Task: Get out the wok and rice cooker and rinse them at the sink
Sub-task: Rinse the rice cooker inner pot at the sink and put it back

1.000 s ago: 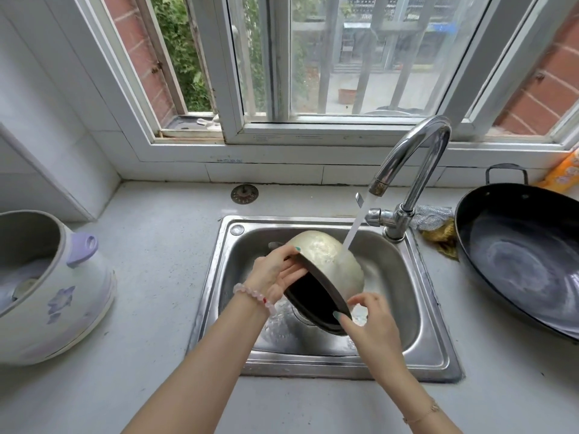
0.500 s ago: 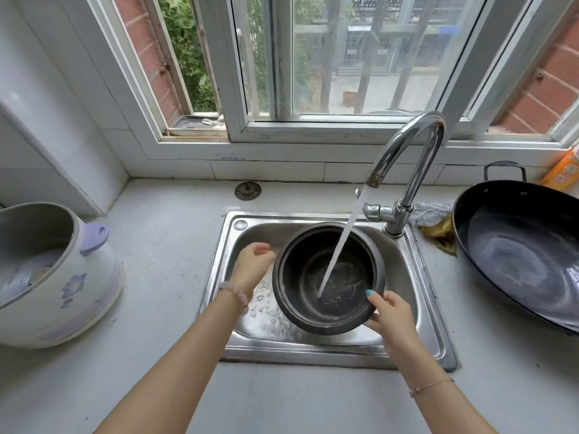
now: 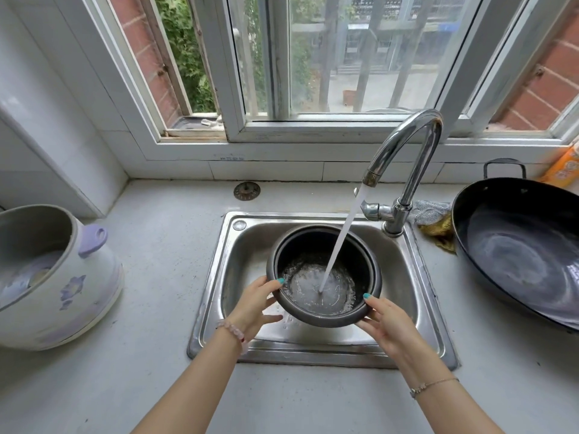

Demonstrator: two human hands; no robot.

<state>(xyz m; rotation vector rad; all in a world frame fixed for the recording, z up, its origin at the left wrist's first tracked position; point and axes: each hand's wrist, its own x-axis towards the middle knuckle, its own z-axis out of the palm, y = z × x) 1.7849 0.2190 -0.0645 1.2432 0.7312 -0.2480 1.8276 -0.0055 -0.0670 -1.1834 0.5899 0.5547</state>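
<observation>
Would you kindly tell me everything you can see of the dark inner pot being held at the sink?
The inner pot is round, deep and dark, seemingly coated metal, with a rolled rim. It is held mouth up within the steel sink. The left hand grips its left rim and the right hand its right, thumbs over the edge. Water from the faucet lands inside, where a shallow rippled pool lies.
</observation>
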